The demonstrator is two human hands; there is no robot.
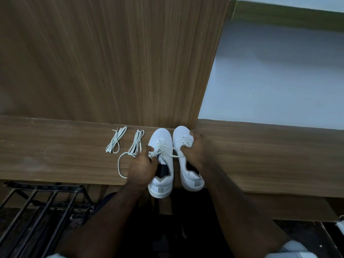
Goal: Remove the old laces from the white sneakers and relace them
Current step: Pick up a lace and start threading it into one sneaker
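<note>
A: Starting at the left, what sat on the wooden shelf (55, 155)?

B: Two loose laces. One folded bundle (116, 139) lay toward the shelf's back edge, and a second bundle (136, 142) lay just beside it, with a long loop (121, 165) trailing toward the front edge, near the left hand (143, 164).

A: And the hands?

B: The left hand's fingers were curled and pinching the lace ends of the left sneaker (161, 162). The right hand (193, 149) gripped the right sneaker (188, 159) over its eyelets, with a lace strand (174, 155) running between the two shoes; whether it pinched that strand could not be told.

A: Where did the shoes stand?

B: Side by side, toes against the upright wooden panel (130, 62), heels hanging past the shelf's front edge.

A: So the risk?

B: A firm pull on the lace would likely drag a shoe forward and tip it off the front edge. The trailing loop could also snag on the left wrist and get mixed in with the lace being worked.

A: Anything in the way?

B: The panel blocked the toes, leaving little room to push back. A black metal rack (42, 211) stood below the shelf's left front, where a fallen shoe or lace might catch.
</note>
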